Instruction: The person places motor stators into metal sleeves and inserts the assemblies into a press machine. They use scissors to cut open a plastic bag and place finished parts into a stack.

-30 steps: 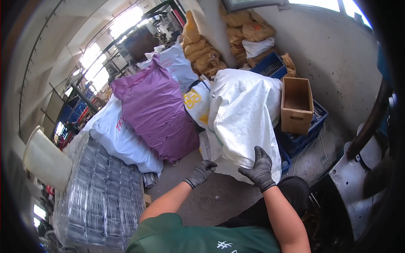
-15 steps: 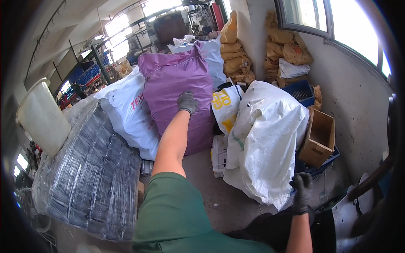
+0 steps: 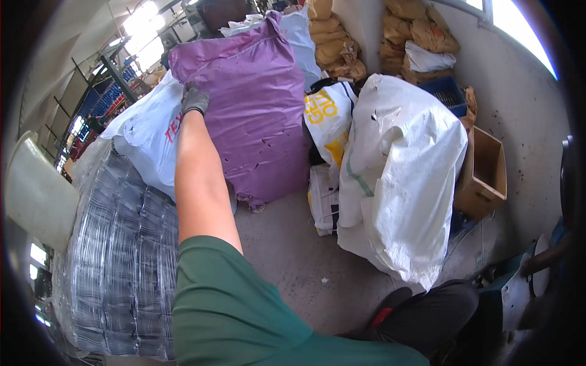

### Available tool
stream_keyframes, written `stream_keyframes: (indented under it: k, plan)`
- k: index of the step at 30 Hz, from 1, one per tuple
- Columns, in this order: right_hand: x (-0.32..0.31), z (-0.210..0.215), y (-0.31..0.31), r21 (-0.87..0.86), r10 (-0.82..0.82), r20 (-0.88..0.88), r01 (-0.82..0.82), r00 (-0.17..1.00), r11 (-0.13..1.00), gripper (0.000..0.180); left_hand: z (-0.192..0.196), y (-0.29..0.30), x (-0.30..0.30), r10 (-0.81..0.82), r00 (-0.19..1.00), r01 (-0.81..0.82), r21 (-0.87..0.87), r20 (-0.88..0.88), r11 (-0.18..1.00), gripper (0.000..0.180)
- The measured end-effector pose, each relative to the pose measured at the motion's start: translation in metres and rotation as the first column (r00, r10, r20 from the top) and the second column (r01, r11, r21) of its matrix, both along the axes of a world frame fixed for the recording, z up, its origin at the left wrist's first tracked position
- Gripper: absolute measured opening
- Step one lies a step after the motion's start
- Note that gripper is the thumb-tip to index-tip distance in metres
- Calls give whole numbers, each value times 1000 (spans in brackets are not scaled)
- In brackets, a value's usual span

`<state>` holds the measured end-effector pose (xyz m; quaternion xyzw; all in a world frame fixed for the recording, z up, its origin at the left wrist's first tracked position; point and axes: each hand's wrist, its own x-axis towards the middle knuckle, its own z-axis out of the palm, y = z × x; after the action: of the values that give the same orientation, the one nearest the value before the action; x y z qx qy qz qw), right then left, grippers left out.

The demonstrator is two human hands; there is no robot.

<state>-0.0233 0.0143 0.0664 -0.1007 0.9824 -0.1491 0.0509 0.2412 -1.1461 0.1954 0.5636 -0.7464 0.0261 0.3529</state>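
My left hand (image 3: pixel 196 100), in a grey work glove, is closed at the left edge of a big purple woven sack (image 3: pixel 256 116). Its fingers curl against the fabric, and their tips are partly hidden. The sack is bulky, stands upright and has small holes low on its front. A white sack with red lettering (image 3: pixel 149 131) leans against its left side, just beside my wrist. My right hand is out of view.
A large white sack (image 3: pixel 406 177) slumps on the right, beside a yellow-printed bag (image 3: pixel 329 113). Behind it are an open cardboard box (image 3: pixel 482 174) and a blue crate (image 3: pixel 445 94). Plastic-wrapped stacked goods (image 3: pixel 122 262) and a white tub (image 3: pixel 38 189) line the left. Brown sacks (image 3: pixel 336 46) are piled behind.
My left hand has shifted from the purple sack's front to its left edge. My right hand has left the view. The view has tilted downward.
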Motion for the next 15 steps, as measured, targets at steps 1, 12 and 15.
stream_keyframes:
  k: [1, 12, 15]
  plan:
    - [-6, -23, 32, -151, 220, -152, -243, 964, 958, 27, 11, -20, 17, -83, 997, 82, -68, -7, 994, 94]
    - [39, -82, 146, -298, -311, 435, 461, 845, 836, 33, 17, -73, 16, -189, 980, 191, 37, -64, 981, 102]
    - [46, -94, 166, -334, -332, 492, 527, 805, 782, 34, 18, -77, 24, -273, 962, 274, 30, -29, 961, 96]
